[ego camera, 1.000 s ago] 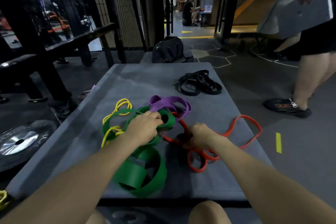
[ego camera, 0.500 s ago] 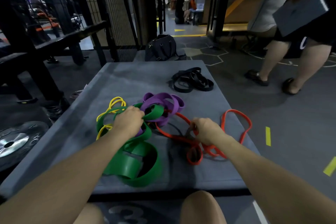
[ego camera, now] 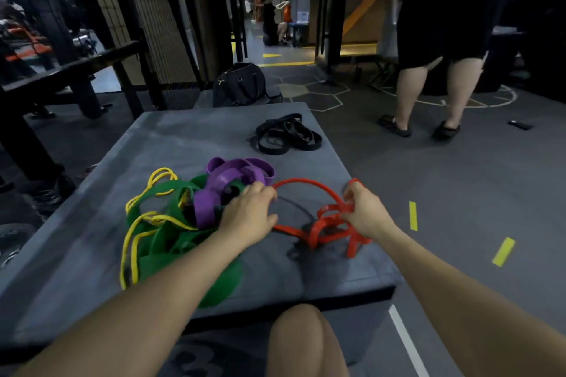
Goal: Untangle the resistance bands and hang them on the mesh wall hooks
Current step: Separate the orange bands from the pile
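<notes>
Several resistance bands lie tangled on a grey padded platform point(ego camera: 171, 144). A wide green band point(ego camera: 167, 237), a thin yellow band point(ego camera: 153, 219) and a purple band point(ego camera: 228, 176) form one knot at the left. My left hand point(ego camera: 249, 213) lies on that knot, fingers curled where the red band point(ego camera: 306, 183) meets the purple one. My right hand point(ego camera: 364, 211) is closed on the bunched red band, which arcs between my hands above the pad. A separate pile of black bands point(ego camera: 288, 135) sits farther back. A mesh wall point(ego camera: 144, 9) stands at the back left; I see no hooks on it.
A black bag point(ego camera: 242, 86) sits just beyond the platform's far edge. A person's legs point(ego camera: 428, 92) stand on the floor at the right. A dark bench and rack point(ego camera: 76, 70) are on the left. My knee point(ego camera: 303, 340) is at the near edge.
My right hand has drawn the red band to the right, opening a wide loop away from the knot. My left hand slid right across the tangle. The bystander has moved.
</notes>
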A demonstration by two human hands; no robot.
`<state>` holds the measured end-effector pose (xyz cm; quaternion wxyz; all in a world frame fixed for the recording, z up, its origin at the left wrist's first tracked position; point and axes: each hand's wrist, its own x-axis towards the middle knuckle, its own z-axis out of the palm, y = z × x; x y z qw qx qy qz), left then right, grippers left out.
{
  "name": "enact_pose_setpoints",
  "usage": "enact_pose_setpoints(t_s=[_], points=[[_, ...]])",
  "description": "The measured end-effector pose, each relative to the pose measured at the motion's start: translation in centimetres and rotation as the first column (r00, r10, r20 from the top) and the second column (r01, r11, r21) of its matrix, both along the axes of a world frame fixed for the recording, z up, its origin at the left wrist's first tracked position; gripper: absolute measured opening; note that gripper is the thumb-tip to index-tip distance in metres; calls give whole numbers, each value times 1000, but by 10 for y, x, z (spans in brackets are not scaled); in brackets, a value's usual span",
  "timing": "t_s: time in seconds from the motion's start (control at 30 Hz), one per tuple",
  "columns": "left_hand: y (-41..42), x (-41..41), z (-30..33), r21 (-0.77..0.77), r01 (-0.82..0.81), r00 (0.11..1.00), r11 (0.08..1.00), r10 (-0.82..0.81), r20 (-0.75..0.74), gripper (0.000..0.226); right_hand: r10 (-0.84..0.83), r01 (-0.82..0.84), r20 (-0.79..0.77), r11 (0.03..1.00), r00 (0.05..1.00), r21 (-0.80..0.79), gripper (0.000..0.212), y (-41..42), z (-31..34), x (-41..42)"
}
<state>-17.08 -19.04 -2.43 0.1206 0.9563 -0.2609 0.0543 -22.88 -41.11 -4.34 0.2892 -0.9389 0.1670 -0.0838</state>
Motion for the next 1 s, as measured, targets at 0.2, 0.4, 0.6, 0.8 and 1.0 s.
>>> enact_pose_setpoints(t_s=[0.2, 0.4, 0.6, 0.8, 1.0], points=[[-57, -15, -40, -30, -6, 941, 1000, -5, -340, 56, -132, 140, -102, 987, 986, 78, 67, -15, -4, -13], [-78, -15, -60, -82, -107, 831, 991, 44, -555, 46, -105, 138, -322, 987, 941, 81, 40, -23, -15, -9], [-90, -28, -53, -431, -360, 615, 828, -136, -776, 29, -45, 118, -222, 938, 974, 327, 19, -12, -18, -1], [-94, -32, -37, -510, -416, 567, 753, -224, -793, 39, -14, 143, -182, 677, 983, 722, 25, -6, -12, 4], [-58, -12, -40, -319, -328, 803, 889, 84, -590, 30, -27, 101, -243, 950, 970, 296, 72, 28, -17, 19]])
